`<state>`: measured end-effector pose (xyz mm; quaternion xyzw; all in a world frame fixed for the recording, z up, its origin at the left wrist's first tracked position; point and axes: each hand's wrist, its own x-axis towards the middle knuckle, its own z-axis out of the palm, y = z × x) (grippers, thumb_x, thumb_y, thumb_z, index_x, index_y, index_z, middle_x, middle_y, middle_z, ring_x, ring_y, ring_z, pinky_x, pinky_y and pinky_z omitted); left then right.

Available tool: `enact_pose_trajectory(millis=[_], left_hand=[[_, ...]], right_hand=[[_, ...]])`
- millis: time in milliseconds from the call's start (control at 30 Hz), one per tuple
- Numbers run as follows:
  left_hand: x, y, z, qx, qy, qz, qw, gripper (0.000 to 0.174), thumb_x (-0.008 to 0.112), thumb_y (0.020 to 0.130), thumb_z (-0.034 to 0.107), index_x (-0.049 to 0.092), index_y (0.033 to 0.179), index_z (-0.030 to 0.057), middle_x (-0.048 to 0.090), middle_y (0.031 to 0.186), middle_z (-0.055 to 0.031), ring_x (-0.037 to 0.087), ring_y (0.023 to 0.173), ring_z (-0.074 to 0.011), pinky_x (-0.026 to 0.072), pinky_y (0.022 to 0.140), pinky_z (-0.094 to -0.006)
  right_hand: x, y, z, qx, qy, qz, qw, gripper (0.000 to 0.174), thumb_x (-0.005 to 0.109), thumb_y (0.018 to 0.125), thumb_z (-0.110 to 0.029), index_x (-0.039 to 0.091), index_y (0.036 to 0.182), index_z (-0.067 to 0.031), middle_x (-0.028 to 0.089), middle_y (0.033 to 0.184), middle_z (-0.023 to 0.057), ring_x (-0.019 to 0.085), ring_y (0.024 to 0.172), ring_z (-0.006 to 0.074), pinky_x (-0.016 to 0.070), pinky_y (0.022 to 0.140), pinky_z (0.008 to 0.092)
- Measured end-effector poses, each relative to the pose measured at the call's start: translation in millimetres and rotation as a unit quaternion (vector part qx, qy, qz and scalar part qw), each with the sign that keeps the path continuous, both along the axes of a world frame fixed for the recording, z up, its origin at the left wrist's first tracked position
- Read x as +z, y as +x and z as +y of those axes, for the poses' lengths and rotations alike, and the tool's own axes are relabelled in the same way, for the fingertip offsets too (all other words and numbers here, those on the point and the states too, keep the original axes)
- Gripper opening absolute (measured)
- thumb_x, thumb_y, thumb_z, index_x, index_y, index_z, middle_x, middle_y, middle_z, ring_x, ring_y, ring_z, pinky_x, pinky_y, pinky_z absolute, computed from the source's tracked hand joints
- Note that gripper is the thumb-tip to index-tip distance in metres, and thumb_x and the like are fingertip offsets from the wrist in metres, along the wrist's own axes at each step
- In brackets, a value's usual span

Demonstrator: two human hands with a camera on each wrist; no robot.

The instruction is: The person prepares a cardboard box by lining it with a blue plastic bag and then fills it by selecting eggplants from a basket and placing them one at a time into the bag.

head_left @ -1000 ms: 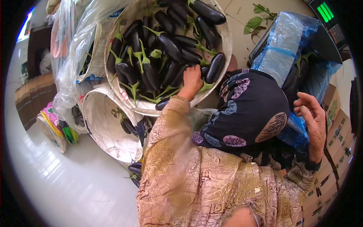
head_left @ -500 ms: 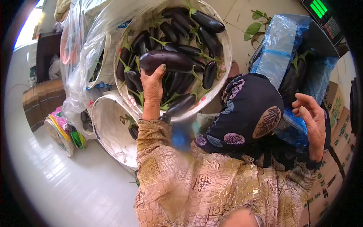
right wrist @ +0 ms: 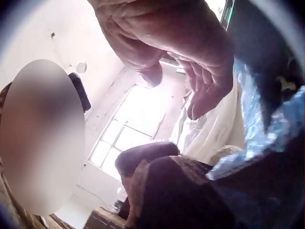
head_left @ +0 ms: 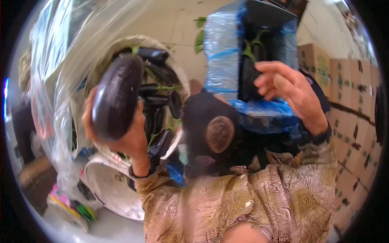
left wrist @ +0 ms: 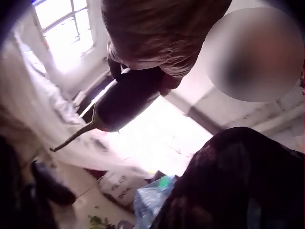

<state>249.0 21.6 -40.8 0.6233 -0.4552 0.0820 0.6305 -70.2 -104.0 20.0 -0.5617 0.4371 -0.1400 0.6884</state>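
My left hand (head_left: 135, 139) grips a large, glossy dark eggplant (head_left: 117, 95), raised toward the head camera over a round white basket (head_left: 183, 77). In the left wrist view the fingers wrap the upper part of that eggplant (left wrist: 128, 100), and its stem points down to the left. Several more eggplants (head_left: 152, 53) lie in the basket, partly hidden behind the raised one. My right hand (head_left: 289, 91) hovers with loosely bent fingers, nothing in them, by a container lined with blue plastic (head_left: 223, 52). Dark eggplants (head_left: 248, 77) with green stems lie inside that lining.
Below the round basket stands a second white basket (head_left: 109, 190). Clear plastic sheeting (head_left: 65, 105) hangs at the left. Printed cardboard boxes (head_left: 350, 85) line the right side. A knee in dark patterned cloth (head_left: 210, 125) sits between basket and container. Green leaves (head_left: 199, 40) lie on the floor.
My left hand reached among the eggplants, took hold of one and has lifted it up and leftward toward the head camera. The head view has swung right. The right hand keeps its loose pose.
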Motion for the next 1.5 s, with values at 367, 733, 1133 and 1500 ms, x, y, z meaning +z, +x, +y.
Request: enact_pose_trajectory(millis=[367, 733, 1133, 1500], left_hand=[[75.3, -97.7, -76.4, -0.511, 0.270, -0.074, 0.812, 0.072, 0.079, 0.065, -0.002, 0.054, 0.133, 0.0042, 0.065, 0.121, -0.0158, 0.065, 0.111, -0.0244, 0.0498, 0.095, -0.0350], [5.0, -36.5, -57.7, -0.357, 0.372, 0.260, 0.816, 0.038, 0.062, 0.091, 0.003, 0.055, 0.128, -0.0007, 0.067, 0.107, -0.0098, 0.062, 0.097, -0.0142, 0.0487, 0.085, -0.0261], [-66.4, -7.2, -53.0, -0.350, 0.454, 0.282, 0.770, 0.037, 0.062, 0.091, 0.004, 0.056, 0.127, -0.0017, 0.068, 0.105, -0.0090, 0.062, 0.093, -0.0117, 0.0488, 0.080, -0.0237], [-96.8, 3.0, -57.1, -0.277, 0.494, 0.254, 0.784, 0.033, 0.058, 0.090, 0.004, 0.057, 0.122, -0.0036, 0.069, 0.100, -0.0119, 0.066, 0.085, -0.0154, 0.0513, 0.076, -0.0275]], right_hand=[[0.4, -37.4, -37.6, -0.145, 0.056, -0.111, 0.982, 0.051, 0.061, 0.094, -0.036, 0.052, 0.130, -0.0014, 0.065, 0.114, 0.0105, 0.065, 0.094, 0.0160, 0.0522, 0.084, 0.0279], [-91.7, -58.1, -43.0, 0.030, -0.332, 0.441, 0.833, 0.090, 0.069, 0.078, -0.052, 0.033, 0.140, 0.0038, 0.057, 0.106, 0.0328, 0.061, 0.098, 0.0478, 0.0503, 0.087, 0.0525], [-132.5, -62.5, -44.3, 0.073, -0.605, 0.412, 0.678, 0.056, 0.071, 0.079, -0.033, 0.055, 0.122, -0.0011, 0.051, 0.127, 0.0189, 0.048, 0.113, 0.0334, 0.0402, 0.090, 0.0441], [-67.5, -132.5, -80.6, -0.276, -0.370, 0.231, 0.856, 0.031, 0.061, 0.094, -0.020, 0.059, 0.116, 0.0013, 0.061, 0.112, 0.0184, 0.061, 0.104, 0.0293, 0.0466, 0.092, 0.0365]])
